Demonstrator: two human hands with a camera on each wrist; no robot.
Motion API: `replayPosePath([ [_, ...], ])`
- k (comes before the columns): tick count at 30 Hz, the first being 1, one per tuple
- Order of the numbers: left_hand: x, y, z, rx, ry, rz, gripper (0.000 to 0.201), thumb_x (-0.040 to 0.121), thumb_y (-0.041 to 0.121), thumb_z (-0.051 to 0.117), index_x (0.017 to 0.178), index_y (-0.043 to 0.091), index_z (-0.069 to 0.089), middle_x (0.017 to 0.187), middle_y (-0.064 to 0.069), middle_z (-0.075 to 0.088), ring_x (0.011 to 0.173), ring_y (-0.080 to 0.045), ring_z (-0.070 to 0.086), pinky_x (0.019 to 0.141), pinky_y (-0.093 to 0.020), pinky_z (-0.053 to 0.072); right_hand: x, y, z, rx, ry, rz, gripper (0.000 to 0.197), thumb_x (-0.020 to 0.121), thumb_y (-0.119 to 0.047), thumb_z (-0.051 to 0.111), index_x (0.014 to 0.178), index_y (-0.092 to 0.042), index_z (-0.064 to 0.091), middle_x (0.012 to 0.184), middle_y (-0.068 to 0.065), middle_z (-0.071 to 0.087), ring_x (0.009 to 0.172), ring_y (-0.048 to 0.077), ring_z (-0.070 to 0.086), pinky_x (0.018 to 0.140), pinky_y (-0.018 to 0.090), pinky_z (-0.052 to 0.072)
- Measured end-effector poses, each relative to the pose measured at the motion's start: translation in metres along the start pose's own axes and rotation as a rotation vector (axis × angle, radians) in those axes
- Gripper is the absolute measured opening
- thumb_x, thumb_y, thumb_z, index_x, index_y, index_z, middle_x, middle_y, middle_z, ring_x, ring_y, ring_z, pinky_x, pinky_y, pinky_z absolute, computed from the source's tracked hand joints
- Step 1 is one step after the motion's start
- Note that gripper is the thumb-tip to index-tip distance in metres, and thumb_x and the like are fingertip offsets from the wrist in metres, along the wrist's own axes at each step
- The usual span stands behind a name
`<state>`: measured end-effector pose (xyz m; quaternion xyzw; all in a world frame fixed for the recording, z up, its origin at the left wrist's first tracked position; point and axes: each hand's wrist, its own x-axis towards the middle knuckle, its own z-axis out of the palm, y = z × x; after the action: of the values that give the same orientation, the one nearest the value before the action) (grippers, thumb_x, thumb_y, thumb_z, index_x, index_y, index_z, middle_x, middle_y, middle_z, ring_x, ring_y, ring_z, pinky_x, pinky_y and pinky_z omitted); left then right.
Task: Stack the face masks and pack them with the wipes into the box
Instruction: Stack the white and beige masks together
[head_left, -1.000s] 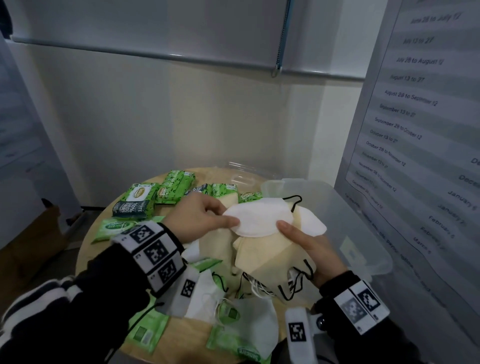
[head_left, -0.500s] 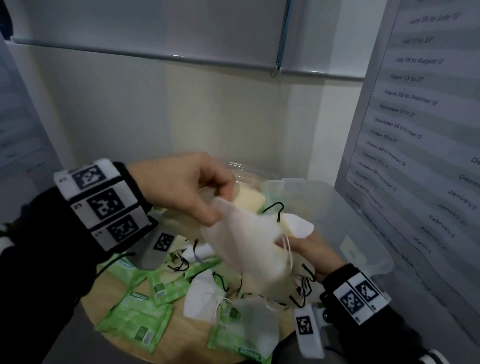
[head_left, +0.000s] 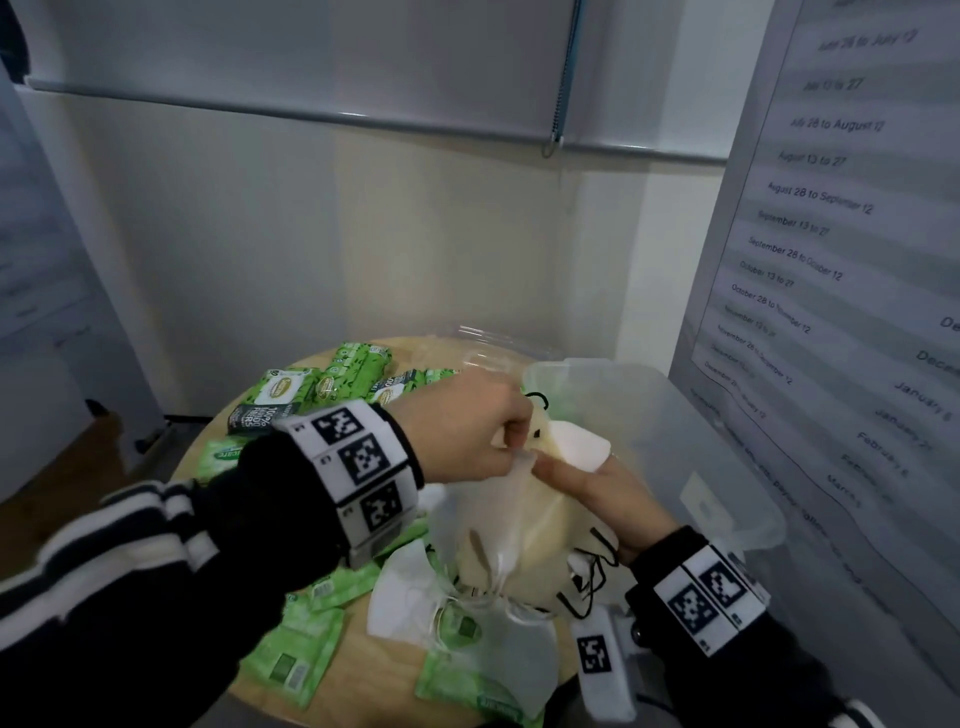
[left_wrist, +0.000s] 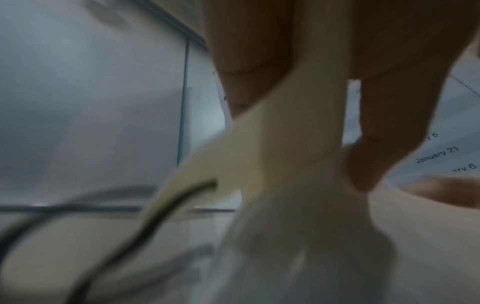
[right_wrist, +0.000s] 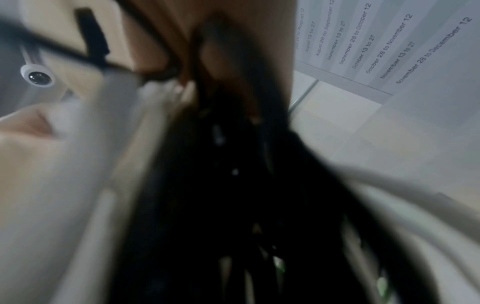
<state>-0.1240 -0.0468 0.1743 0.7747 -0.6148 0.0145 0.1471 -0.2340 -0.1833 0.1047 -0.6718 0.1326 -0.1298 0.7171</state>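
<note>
Both wrist views blurred; left hand (head_left: 467, 426) pinches a mask (head_left: 498, 525), right hand (head_left: 608, 493) grips the masks (head_left: 545, 525), fingers hidden beneath.

Cream and white masks (head_left: 524, 525) bunched beside clear box (head_left: 701, 415).

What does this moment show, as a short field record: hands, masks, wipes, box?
left hand: pinches the top mask of the stack
right hand: holds the mask stack from below
loose masks: lying on the round table
wipes packs: scattered on table, none seen packed
box: clear plastic, open, at right
task stage: stacking
</note>
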Motion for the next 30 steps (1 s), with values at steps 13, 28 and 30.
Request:
replayPosePath([
  [13, -0.016, -0.024, 0.033, -0.483, 0.374, -0.226, 0.031, 0.063, 0.053, 0.068, 0.076, 0.025, 0.072, 0.083, -0.003, 0.067, 0.087, -0.010, 0.058, 0.089, -0.018, 0.038, -0.003, -0.003, 0.001, 0.163, 0.023, -0.017, 0.038, 0.075, -0.008, 0.072, 0.111, -0.007, 0.064, 0.106, 0.014, 0.070, 0.096, 0.029, 0.067, 0.082, 0.041, 0.055],
  [28, -0.044, -0.064, -0.036, -0.212, 0.547, -0.800, 0.016, 0.077, 0.023, 0.073, 0.074, 0.011, 0.063, 0.063, 0.002, 0.051, 0.059, -0.012, 0.046, 0.058, -0.026, 0.036, -0.003, 0.000, -0.014, 0.202, -0.018, -0.043, 0.034, 0.071, -0.011, 0.063, 0.105, -0.010, 0.064, 0.094, 0.011, 0.072, 0.086, 0.025, 0.069, 0.069, 0.037, 0.057],
  [30, -0.044, -0.057, -0.037, -0.204, 0.498, -0.757, 0.019, 0.077, 0.023, 0.074, 0.069, 0.013, 0.060, 0.060, 0.001, 0.050, 0.057, -0.012, 0.045, 0.052, -0.024, 0.036, -0.003, 0.000, -0.012, 0.186, -0.030, -0.043, 0.035, 0.072, -0.010, 0.064, 0.108, -0.009, 0.063, 0.099, 0.013, 0.072, 0.089, 0.026, 0.069, 0.071, 0.037, 0.057],
])
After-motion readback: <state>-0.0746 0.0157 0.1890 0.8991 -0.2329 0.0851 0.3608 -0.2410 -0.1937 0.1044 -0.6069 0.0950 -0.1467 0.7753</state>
